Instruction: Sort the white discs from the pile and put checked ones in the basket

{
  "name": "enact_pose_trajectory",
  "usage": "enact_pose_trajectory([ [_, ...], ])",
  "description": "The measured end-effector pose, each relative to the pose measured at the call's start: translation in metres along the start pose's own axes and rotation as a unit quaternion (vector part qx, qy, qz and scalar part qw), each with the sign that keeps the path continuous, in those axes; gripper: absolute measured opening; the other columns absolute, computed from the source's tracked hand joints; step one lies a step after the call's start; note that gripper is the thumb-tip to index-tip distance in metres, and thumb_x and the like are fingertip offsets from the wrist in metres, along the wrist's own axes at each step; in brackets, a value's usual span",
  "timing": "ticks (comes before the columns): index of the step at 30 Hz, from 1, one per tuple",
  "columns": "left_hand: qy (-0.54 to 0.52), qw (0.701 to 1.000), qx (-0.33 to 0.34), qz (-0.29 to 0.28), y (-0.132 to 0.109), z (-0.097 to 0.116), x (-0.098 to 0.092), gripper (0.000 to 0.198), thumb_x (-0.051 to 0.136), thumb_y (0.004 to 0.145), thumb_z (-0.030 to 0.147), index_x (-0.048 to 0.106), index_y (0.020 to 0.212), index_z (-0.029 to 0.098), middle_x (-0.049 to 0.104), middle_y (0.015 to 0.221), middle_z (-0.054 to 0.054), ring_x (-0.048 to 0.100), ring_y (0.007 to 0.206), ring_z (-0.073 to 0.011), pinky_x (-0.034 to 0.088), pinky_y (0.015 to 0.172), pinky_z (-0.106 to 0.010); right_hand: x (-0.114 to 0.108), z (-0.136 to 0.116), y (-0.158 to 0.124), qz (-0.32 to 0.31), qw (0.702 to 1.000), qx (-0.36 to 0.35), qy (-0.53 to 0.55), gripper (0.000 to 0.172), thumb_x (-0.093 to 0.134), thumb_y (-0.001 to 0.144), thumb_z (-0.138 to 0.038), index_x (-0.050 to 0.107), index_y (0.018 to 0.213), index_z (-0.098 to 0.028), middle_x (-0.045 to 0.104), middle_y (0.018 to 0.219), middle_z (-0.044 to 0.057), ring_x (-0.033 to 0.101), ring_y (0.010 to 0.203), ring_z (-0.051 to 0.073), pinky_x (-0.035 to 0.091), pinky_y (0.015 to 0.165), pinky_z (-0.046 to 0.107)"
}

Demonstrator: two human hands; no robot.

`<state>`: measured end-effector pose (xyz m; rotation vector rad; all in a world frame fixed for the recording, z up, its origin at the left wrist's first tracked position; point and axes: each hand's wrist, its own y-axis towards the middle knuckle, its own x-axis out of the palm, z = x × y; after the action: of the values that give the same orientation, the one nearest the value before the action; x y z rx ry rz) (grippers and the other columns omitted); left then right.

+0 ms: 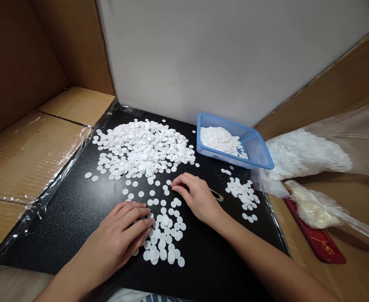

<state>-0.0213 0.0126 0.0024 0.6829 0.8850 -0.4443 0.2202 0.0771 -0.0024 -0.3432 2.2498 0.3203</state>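
My left hand (124,228) rests palm down, its fingers stretched out over the left edge of a loose group of small round white discs (162,243). A few of those discs lie under or against its fingertips. Farther up, my right hand (198,197) has thumb and forefinger brought together in a pinch. Right beside those fingertips lies a single white disc (168,182); whether anything sits between them is hidden. Beyond both hands spreads a large heap of white discs (149,147). A safety pin (217,195) lies partly behind my right hand.
A blue plastic basket (256,147) with white discs stands at the back right, before a smaller disc pile (242,193). Farther right are a clear bag of discs (307,153), another knotted bag (313,209) and a red flat case (321,243). Cardboard (30,155) borders the black tabletop (64,222).
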Motion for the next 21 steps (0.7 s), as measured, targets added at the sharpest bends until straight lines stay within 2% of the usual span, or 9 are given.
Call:
enact_pose_trajectory([
  [2, -0.001, 1.0, 0.003, -0.003, 0.0, 0.0, 0.0, 0.02, 0.054, 0.098, 0.017, 0.067, 0.112, 0.022, 0.071, 0.106, -0.005, 0.064, 0.107, -0.0215, 0.051, 0.093, -0.037, 0.001, -0.003, 0.001, -0.005, 1.0, 0.005, -0.002, 0.013, 0.061, 0.095, -0.019, 0.063, 0.082, -0.022, 0.068, 0.086, 0.001, 0.063, 0.081, 0.018, 0.043, 0.078, 0.035],
  [5, -0.002, 1.0, 0.006, -0.008, 0.0, -0.001, 0.0, 0.021, 0.054, 0.098, 0.016, 0.067, 0.113, 0.022, 0.071, 0.107, -0.005, 0.064, 0.107, -0.0209, 0.051, 0.093, -0.037, 0.001, -0.008, 0.001, -0.022, 1.0, 0.01, -0.006, 0.013, 0.072, 0.088, -0.024, 0.063, 0.079, -0.022, 0.065, 0.085, 0.001, 0.062, 0.083, 0.02, 0.043, 0.082, 0.038],
  [9, 0.001, 1.0, 0.009, -0.011, 0.0, -0.001, -0.001, 0.02, 0.053, 0.099, 0.016, 0.065, 0.113, 0.021, 0.071, 0.107, -0.005, 0.063, 0.107, -0.0207, 0.051, 0.094, -0.036, 0.0, -0.009, 0.0, -0.02, 0.999, 0.004, 0.026, 0.017, 0.073, 0.086, -0.02, 0.06, 0.075, -0.021, 0.065, 0.082, -0.001, 0.063, 0.08, 0.018, 0.045, 0.084, 0.039],
  [13, 0.004, 1.0, 0.011, -0.009, -0.001, -0.001, -0.001, 0.02, 0.053, 0.099, 0.015, 0.064, 0.113, 0.021, 0.07, 0.107, -0.006, 0.063, 0.107, -0.0215, 0.051, 0.093, -0.038, -0.006, -0.005, 0.0, 0.032, 0.991, 0.023, 0.129, 0.008, 0.067, 0.087, -0.018, 0.062, 0.082, -0.022, 0.066, 0.076, -0.002, 0.064, 0.067, 0.016, 0.049, 0.066, 0.03],
  [15, 0.005, 1.0, 0.006, -0.011, -0.001, -0.001, -0.001, 0.02, 0.052, 0.099, 0.015, 0.064, 0.114, 0.021, 0.07, 0.107, -0.006, 0.063, 0.106, -0.0219, 0.051, 0.092, -0.038, -0.014, -0.003, 0.0, 0.04, 0.987, 0.028, 0.155, 0.003, 0.062, 0.09, -0.021, 0.065, 0.089, -0.022, 0.068, 0.081, 0.0, 0.065, 0.064, 0.016, 0.051, 0.06, 0.029],
  [18, 0.002, 1.0, 0.004, -0.011, -0.002, -0.001, -0.001, 0.019, 0.053, 0.099, 0.016, 0.064, 0.114, 0.021, 0.07, 0.107, -0.006, 0.063, 0.107, -0.0219, 0.05, 0.093, -0.038, -0.034, 0.009, -0.008, 0.032, 0.997, 0.003, 0.074, 0.014, 0.054, 0.093, -0.021, 0.067, 0.092, -0.023, 0.071, 0.089, 0.003, 0.067, 0.066, 0.017, 0.052, 0.061, 0.031],
  [21, -0.001, 1.0, 0.011, -0.002, -0.003, -0.001, -0.003, 0.019, 0.053, 0.099, 0.015, 0.064, 0.114, 0.02, 0.07, 0.107, -0.006, 0.063, 0.107, -0.0214, 0.051, 0.094, -0.037, -0.06, 0.033, -0.028, 0.045, 0.997, 0.009, -0.064, 0.015, 0.052, 0.093, -0.02, 0.065, 0.087, -0.025, 0.071, 0.082, 0.003, 0.067, 0.07, 0.021, 0.051, 0.063, 0.033],
])
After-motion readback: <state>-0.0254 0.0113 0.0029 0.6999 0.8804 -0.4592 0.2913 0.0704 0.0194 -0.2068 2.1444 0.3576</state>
